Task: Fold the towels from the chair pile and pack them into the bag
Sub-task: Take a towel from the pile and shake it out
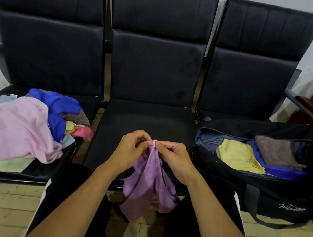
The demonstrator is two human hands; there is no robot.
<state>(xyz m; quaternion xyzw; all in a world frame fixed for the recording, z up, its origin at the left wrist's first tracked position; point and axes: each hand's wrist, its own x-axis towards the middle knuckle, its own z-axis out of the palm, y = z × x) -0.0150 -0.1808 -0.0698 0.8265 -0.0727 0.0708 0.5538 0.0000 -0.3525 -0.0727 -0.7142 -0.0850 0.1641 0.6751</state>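
Both the left hand [129, 150] and the right hand [174, 158] pinch the top edge of a purple towel [149, 186] over the near middle seat [147, 121], letting it hang, probably to find corners for folding, between the pile [23, 126] left and the open bag [260, 178] right.

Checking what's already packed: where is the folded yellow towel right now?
In the head view, the folded yellow towel lies inside the open black duffel bag on the right-hand seat, left of the folded brown towel.
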